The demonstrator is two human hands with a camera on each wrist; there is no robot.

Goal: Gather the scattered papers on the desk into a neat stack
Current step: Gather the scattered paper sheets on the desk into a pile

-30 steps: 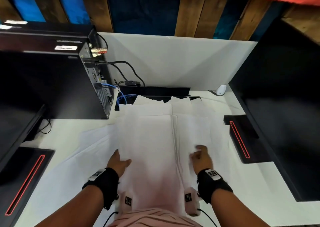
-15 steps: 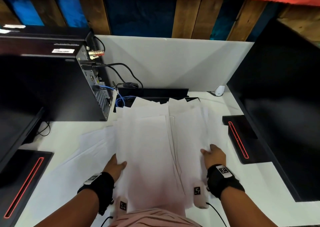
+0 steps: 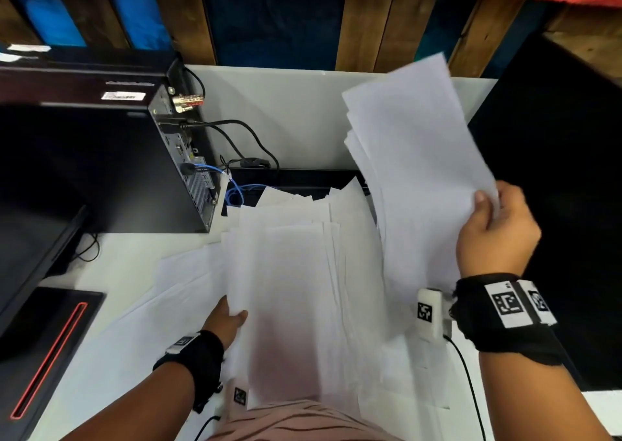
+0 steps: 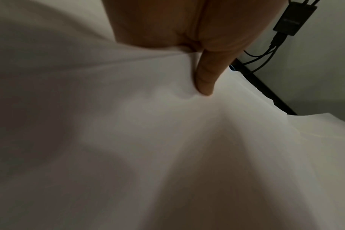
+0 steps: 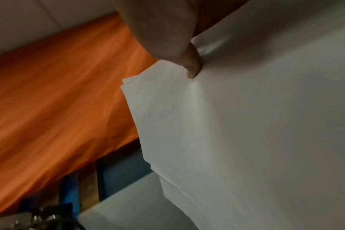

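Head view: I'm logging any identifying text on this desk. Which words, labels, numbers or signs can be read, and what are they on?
No text can be read in any view.
White sticker on the computer tower: print too blurred to read.
Black-and-white square markers on the right wrist band and the left wrist band: coded patterns, no words.
Papers on the desk and the sheets held up by the right hand: they look blank.
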